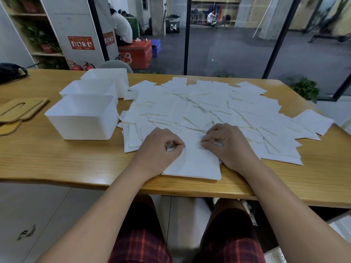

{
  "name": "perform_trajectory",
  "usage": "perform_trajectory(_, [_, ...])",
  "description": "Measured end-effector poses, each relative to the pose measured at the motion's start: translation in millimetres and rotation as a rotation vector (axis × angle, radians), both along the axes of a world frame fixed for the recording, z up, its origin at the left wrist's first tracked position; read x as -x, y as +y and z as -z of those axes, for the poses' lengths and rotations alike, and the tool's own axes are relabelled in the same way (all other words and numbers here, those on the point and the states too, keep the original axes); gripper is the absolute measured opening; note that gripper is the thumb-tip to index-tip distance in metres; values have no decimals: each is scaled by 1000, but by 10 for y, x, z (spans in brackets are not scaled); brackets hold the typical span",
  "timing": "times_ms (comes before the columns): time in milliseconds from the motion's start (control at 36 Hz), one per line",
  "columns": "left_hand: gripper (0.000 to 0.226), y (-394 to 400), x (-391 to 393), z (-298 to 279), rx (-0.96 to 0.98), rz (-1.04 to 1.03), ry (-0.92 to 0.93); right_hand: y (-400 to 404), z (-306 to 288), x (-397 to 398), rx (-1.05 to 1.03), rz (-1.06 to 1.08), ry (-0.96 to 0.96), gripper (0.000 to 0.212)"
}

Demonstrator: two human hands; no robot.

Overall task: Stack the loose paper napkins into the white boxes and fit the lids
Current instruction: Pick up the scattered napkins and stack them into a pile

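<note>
Several loose white paper napkins (205, 107) lie spread over the middle and right of the wooden table (57, 158). A small stack of napkins (195, 164) sits at the near edge. My left hand (161, 149) pinches its left side with curled fingers. My right hand (226, 143) pinches its right side the same way. Three open white boxes stand in a row at the left: the nearest box (81, 118), the middle box (87, 88) and the far box (108, 76). All three look empty. Wooden lids (20, 109) lie flat at the far left.
A dark bag (11, 72) rests at the table's back left corner. A grey chair back (115, 64) shows behind the boxes. Glass panels with black frames stand beyond the table. A person sits in the room behind, far from the table.
</note>
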State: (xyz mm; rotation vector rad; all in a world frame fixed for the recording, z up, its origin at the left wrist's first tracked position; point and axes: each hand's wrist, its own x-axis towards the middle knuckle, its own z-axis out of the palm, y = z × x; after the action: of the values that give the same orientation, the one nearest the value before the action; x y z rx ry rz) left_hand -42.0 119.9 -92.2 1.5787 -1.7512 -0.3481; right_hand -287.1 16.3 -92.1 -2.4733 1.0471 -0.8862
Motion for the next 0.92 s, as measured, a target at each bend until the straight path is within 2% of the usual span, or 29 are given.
perform_trajectory(167, [11,23,21,-29,-19,-11,6,33,-15,-64,74,-26,36,7])
perform_trajectory(278, [10,36,34,-43,-3,-6,3,15,-16,-44,-3,-11,-59,7])
perform_trajectory(417, [12,26,35,-19,47,-15,0,5,-33,-35,14,61,-157,8])
perform_trajectory(528, [5,-1,34,-3,122,-71,-26,30,-72,-8,-38,116,-276,6])
perform_trajectory(556, [12,-5,32,-2,149,-85,-15,45,-81,-5,-70,113,-292,7])
perform_trajectory(611, [41,-10,43,-4,177,-89,2,75,-87,-3,-92,95,-298,8])
perform_trajectory(694, [82,-17,99,-12,191,-76,-138,128,-91,-24,-70,65,-312,7])
perform_trajectory(778, [91,-16,147,-13,243,-64,-238,167,-97,-37,-63,45,-407,12])
perform_trajectory(917, [90,-4,164,13,326,-47,-316,188,-86,-49,-86,3,-504,11])
